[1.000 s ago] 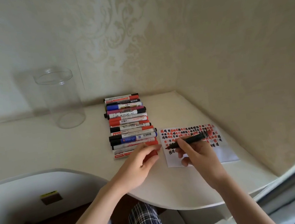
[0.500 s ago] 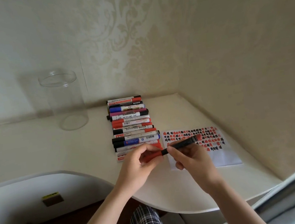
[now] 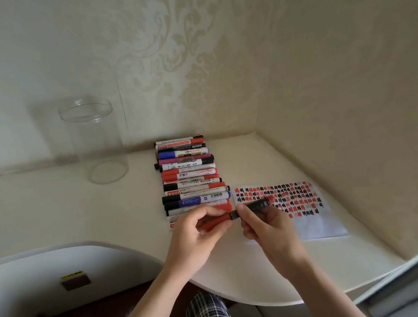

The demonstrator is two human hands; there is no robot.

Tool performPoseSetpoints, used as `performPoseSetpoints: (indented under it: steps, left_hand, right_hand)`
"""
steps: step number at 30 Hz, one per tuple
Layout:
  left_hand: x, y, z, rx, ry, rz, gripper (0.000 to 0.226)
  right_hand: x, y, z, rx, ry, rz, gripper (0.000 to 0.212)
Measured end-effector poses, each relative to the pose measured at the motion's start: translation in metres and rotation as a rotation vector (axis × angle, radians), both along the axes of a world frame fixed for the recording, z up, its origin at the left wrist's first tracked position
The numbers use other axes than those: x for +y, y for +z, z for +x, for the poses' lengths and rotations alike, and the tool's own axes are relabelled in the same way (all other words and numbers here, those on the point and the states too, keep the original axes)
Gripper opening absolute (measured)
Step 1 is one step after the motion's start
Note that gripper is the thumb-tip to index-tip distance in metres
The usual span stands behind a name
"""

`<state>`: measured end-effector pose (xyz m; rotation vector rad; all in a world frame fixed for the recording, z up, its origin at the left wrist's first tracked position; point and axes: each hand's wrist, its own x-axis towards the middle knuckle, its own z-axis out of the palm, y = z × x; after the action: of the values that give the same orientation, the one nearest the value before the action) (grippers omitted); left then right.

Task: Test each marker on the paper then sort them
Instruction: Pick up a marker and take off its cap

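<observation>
Two hands share one marker lying left-to-right over the table; left hand fingers pinch its red cap; right hand fingers grip the barrel.

Dim, warm, even light – soft shadows only, no glare; wide-angle bends the edges, detail slightly soft throughout.

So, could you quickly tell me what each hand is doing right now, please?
Left hand: fingers curled round the red cap on the marker's end.
Right hand: gripping the black marker.
</observation>
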<state>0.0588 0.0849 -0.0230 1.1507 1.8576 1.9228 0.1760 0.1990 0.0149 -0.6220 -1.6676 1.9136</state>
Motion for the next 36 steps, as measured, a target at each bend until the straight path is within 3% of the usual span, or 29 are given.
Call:
performPoseSetpoints:
  steps: [7, 10, 12, 16, 18, 20, 22, 24, 28, 36]
  left_hand:
    - [-0.001, 0.009, -0.009, 0.013, -0.038, -0.024, 0.019]
    - [0.003, 0.022, -0.018, 0.069, 0.0, -0.06, 0.019]
    - [0.003, 0.029, -0.028, 0.142, 0.031, -0.099, 0.02]
    - [0.006, 0.037, -0.032, 0.267, 0.046, -0.141, 0.018]
    - [0.01, 0.037, -0.03, 0.32, 0.056, -0.159, 0.02]
    - [0.01, 0.03, -0.032, 0.407, 0.1, -0.205, 0.031]
    - [0.002, 0.021, -0.038, 0.536, 0.147, -0.275, 0.044]
    - [-0.01, 0.016, -0.043, 0.65, 0.136, -0.344, 0.041]
    - [-0.024, 0.015, -0.05, 0.851, 0.105, -0.482, 0.035]
    - [-0.028, 0.012, -0.049, 0.944, 0.123, -0.549, 0.031]
  right_hand:
    - [0.009, 0.006, 0.001, -0.028, 0.141, -0.064, 0.019]
    - [0.026, 0.016, 0.006, -0.037, 0.135, -0.023, 0.029]
    - [0.042, 0.021, 0.008, -0.093, 0.048, 0.258, 0.024]
    - [0.058, 0.018, -0.002, -0.124, 0.056, 1.061, 0.022]
    - [0.062, 0.015, -0.01, -0.124, 0.123, 1.228, 0.02]
    - [0.073, 0.013, -0.018, -0.164, 0.103, 1.25, 0.017]
    - [0.094, 0.012, -0.024, -0.251, -0.028, 1.146, 0.017]
    - [0.119, 0.011, -0.028, -0.405, -0.138, 1.065, 0.018]
    - [0.157, 0.004, -0.049, -0.715, -0.11, 1.029, 0.017]
    - [0.166, 0.0, -0.08, -0.783, -0.14, 1.105, 0.029]
